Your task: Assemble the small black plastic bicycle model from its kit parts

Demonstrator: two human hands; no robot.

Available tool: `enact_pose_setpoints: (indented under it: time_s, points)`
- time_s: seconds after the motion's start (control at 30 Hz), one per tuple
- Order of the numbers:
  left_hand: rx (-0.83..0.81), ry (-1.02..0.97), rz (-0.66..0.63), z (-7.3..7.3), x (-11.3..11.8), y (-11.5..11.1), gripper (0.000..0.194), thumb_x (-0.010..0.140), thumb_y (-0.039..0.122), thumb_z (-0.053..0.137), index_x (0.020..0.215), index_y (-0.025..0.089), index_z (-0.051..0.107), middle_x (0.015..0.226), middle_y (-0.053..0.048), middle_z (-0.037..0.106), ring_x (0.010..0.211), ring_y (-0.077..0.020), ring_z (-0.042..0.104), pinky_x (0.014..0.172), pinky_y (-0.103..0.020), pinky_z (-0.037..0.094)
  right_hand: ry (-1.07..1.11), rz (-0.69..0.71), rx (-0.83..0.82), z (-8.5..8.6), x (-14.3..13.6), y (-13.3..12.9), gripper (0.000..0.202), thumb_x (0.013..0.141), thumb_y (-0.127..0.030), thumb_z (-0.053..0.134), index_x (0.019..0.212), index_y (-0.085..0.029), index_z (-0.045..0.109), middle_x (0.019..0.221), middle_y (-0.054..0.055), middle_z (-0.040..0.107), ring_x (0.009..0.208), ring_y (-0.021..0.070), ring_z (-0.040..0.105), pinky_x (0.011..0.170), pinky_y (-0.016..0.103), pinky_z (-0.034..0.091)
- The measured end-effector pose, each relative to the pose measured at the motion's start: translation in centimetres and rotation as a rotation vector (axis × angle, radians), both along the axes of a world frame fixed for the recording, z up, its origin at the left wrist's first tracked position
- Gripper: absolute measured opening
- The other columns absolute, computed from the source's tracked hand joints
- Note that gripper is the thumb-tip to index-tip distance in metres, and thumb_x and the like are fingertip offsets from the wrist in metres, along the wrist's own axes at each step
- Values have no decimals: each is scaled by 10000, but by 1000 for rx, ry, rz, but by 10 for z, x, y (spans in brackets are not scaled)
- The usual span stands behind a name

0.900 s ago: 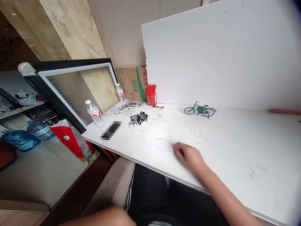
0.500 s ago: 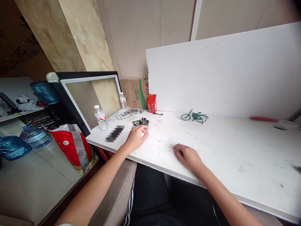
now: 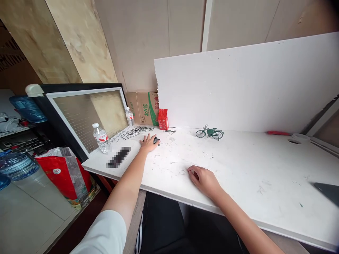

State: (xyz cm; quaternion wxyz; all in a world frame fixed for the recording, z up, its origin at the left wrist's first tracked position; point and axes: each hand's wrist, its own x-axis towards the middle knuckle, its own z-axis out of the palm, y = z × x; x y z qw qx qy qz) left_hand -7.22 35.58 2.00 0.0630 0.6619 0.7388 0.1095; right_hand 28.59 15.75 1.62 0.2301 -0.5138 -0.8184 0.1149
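My left hand (image 3: 149, 143) stretches to the far part of the white table, its fingers spread over a small heap of black plastic parts (image 3: 156, 140). The hand covers much of the heap, and I cannot tell how firmly it touches. My right hand (image 3: 203, 179) rests near the front edge, curled with thumb and forefinger together; anything in the pinch is too small to make out. Beyond it a green model bicycle (image 3: 210, 132) stands upright. Black openwork part frames (image 3: 137, 132) lie left of the heap.
Water bottles (image 3: 101, 139) stand at the left beside a framed panel (image 3: 87, 114). A red box (image 3: 163, 120) and a cardboard carton (image 3: 145, 109) are at the back. A blurred-out dark object (image 3: 119, 157) lies front left. Small scraps dot the white table (image 3: 246, 162).
My left hand has reached forward and opened from a curled shape, now spread over the black parts. My right hand stays curled in nearly the same place. The view has shifted slightly right.
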Motion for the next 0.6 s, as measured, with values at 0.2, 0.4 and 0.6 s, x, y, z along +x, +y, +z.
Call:
enact_pose_setpoints:
  time_s: [0.2, 0.4, 0.6]
  points:
    - [-18, 26, -4, -12, 1, 13, 851, 928, 844, 292, 1681, 450, 270, 1820, -19, 85, 1656, -449, 89, 1233, -799, 78, 8, -9, -1, 1, 0, -2, 288, 1037, -295, 461, 1135, -254, 729, 1067, 34, 802, 891, 210, 742, 753, 301, 491]
    - [0, 30, -52, -15, 5, 14, 712, 977, 738, 320, 1605, 414, 411, 1808, -4, 178, 1640, -397, 174, 1256, -761, 97, -8, -22, -5, 4, -3, -3, 266, 1028, -282, 476, 1113, -252, 726, 1032, 38, 803, 861, 208, 739, 734, 291, 487]
    - [42, 30, -76, -14, 12, 9, 607, 999, 673, 345, 1524, 402, 487, 1723, -37, 391, 1551, -380, 351, 1245, -760, 127, -9, -19, 19, 4, -4, -4, 271, 1035, -267, 471, 1086, -248, 737, 1009, 34, 803, 849, 203, 741, 733, 283, 472]
